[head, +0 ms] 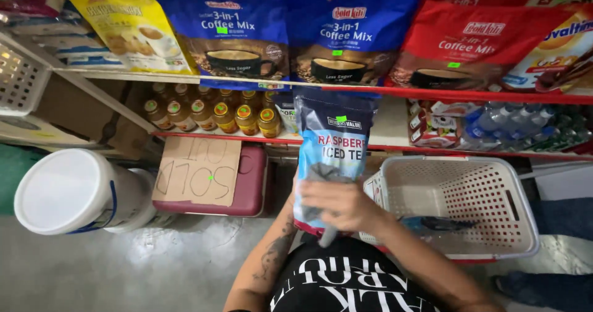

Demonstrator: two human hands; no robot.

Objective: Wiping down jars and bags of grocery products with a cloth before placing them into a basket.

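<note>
**Tea pouch held up before the shelves**

The right hand (341,204) lies across the lower front of a blue drink-mix pouch (333,145), fingers curled against it and pressing a grey cloth (322,179) to the pack; a strip of the cloth hangs down below the hand. The pouch stands upright in the air, just in front of the lower shelf edge and just left of a white perforated plastic basket (488,225). The left hand is hidden behind the pouch — only the tattooed left forearm (275,250) shows, rising to the pack's bottom edge, so its grip cannot be told.

A dark blue item lies in the basket. On the upper shelf lean blue coffee-mix bags (247,34), a red one (469,43) and a yellow one (126,25). Below them stand small bottles with coloured caps (210,111) and shrink-wrapped water bottles (513,124). On the floor to the left — a white lidded bucket (71,191), and a cardboard sign (197,170) leaning on a maroon box (250,188).
</note>
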